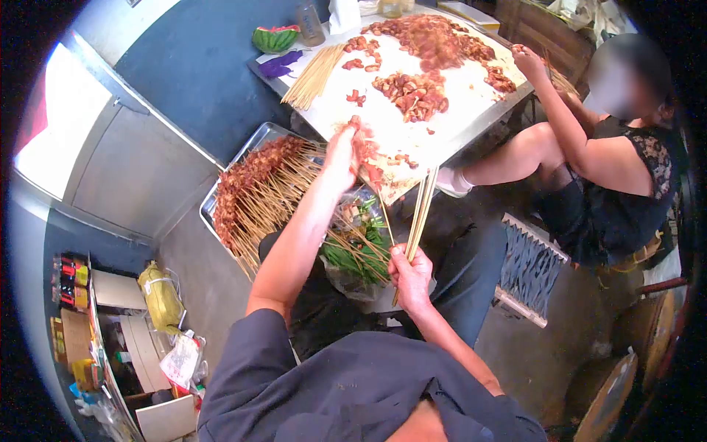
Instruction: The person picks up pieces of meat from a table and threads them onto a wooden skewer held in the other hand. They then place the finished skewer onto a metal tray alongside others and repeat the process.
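My right hand [412, 277] is closed around several bamboo skewers [421, 214] that point up toward the table. One separate skewer [386, 217] slants up from its fingertips, with red meat [374, 175] on its upper end. My left hand [343, 156] is at the near corner of the table, its fingers closed on raw meat; the exact pieces are partly hidden. Piles of cut meat [414, 96] lie on the white tabletop [346, 99]. Bare skewers [313, 76] are bundled at its left edge. Below my left forearm, a metal tray [209, 208] holds many loaded skewers [254, 180].
Another person [618, 147] sits at the right, hands raised over the table edge. A bag with green leaves [353, 258] is by my lap. A watermelon piece [275, 40] and purple gloves [280, 65] lie at the table's far left. A woven stool [532, 269] stands right.
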The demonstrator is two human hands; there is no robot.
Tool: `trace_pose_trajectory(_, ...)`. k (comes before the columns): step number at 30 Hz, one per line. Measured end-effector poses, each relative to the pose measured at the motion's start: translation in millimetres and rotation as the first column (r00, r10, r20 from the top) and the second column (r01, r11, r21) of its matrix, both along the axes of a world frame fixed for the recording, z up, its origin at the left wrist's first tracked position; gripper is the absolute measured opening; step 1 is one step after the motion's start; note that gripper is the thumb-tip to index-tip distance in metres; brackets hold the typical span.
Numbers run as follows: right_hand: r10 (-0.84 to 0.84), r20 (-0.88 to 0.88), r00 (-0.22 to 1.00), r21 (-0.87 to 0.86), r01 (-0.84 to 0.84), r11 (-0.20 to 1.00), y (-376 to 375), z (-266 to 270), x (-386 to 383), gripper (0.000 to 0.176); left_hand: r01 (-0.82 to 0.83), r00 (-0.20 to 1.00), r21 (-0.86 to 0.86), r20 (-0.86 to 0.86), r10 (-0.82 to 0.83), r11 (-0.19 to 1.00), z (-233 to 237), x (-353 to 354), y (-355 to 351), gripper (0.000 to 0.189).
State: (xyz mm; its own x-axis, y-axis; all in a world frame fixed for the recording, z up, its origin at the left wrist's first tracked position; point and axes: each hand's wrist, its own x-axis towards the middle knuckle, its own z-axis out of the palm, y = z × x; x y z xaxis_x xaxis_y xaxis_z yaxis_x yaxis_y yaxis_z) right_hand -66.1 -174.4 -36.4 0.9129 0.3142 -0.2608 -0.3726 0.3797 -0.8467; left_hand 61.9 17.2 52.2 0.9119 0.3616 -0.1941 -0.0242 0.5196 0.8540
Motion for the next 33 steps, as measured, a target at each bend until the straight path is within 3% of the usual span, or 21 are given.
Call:
trace_pose_trajectory(1, -0.002, -0.01, 1.0, 0.024, 0.002, 1.0, -1, 1, 1, 0.006, -0.113, 0.993, 0.144, 0.049, 0.107, 0.983, -6, 12, 10, 0.015)
trace_pose_trajectory(5, -0.029, -0.075, 0.997, 0.093, 0.035, 0.995, -10, 0, 6, 0.007, -0.123, 0.992, 0.525, 0.081, 0.095, 0.842, -5, 47, 42, 0.013)
trace_pose_trajectory(9, -0.06, -0.1, 0.993, 0.151, 0.075, 0.986, -18, 1, 12, 0.006, -0.08, 0.995, 0.646, 0.096, 0.023, 0.759, -15, 91, 48, 0.011)
trace_pose_trajectory(11, -0.065, -0.079, 0.995, 0.138, 0.076, 0.987, -22, 2, 17, 0.006, -0.065, 0.993, 0.805, 0.112, -0.044, 0.589, -21, 113, 38, 0.01)
trace_pose_trajectory(13, -0.086, -0.072, 0.994, 0.164, 0.097, 0.982, -24, 3, 21, 0.007, -0.056, 0.992, 0.819, 0.108, -0.057, 0.571, -22, 132, 21, 0.013)
trace_pose_trajectory(15, -0.099, -0.075, 0.992, 0.161, 0.11, 0.981, -26, 3, 23, 0.007, -0.202, 0.959, 0.913, 0.257, -0.116, 0.354, -18, 147, 2, 0.019)
trace_pose_trajectory(16, -0.107, -0.08, 0.991, 0.158, 0.118, 0.98, -28, 3, 23, 0.008, -0.096, 0.981, 0.951, 0.14, -0.134, 0.294, -12, 152, -4, 0.025)
trace_pose_trajectory(17, -0.113, -0.079, 0.99, 0.156, 0.124, 0.98, -29, 1, 24, 0.008, -0.095, 0.98, 0.95, 0.141, -0.139, 0.296, -7, 155, -7, 0.025)
trace_pose_trajectory(19, -0.124, -0.048, 0.991, 0.115, 0.128, 0.985, -31, -4, 24, 0.008, -0.015, 0.996, 0.976, -0.004, -0.089, -0.216, -4, 164, -12, 0.028)
trace_pose_trajectory(21, -0.143, -0.045, 0.989, 0.117, 0.148, 0.982, -35, -4, 23, 0.008, 0.01, 0.987, 0.989, -0.033, -0.16, -0.146, -7, 167, -2, 0.029)
trace_pose_trajectory(23, -0.16, -0.047, 0.986, 0.127, 0.165, 0.978, -37, -4, 21, 0.009, 0.18, 0.946, 0.982, -0.158, -0.285, 0.055, -14, 164, 9, 0.029)
trace_pose_trajectory(24, -0.158, -0.072, 0.985, 0.119, 0.166, 0.979, -39, -4, 20, 0.009, 0.184, 0.945, 0.982, -0.162, -0.284, 0.052, -13, 157, 13, 0.029)
trace_pose_trajectory(27, -0.145, -0.107, 0.984, 0.107, 0.157, 0.982, -39, -5, 19, 0.009, 0.218, 0.951, 0.836, -0.068, -0.3, 0.503, -17, 125, 22, 0.017)
trace_pose_trajectory(29, -0.134, -0.115, 0.984, 0.102, 0.146, 0.984, -38, -6, 18, 0.008, 0.276, 0.948, 0.773, -0.12, -0.296, 0.571, -2, 99, 20, 0.011)
trace_pose_trajectory(31, -0.1, -0.108, 0.989, 0.115, 0.112, 0.987, -36, -7, 16, 0.009, 0.244, 0.969, 0.521, -0.096, -0.228, 0.818, 0, 83, 26, 0.015)
trace_pose_trajectory(33, -0.091, -0.099, 0.991, 0.122, 0.103, 0.987, -33, -8, 15, 0.009, 0.28, 0.96, 0.493, -0.129, -0.249, 0.824, 0, 75, 34, 0.021)
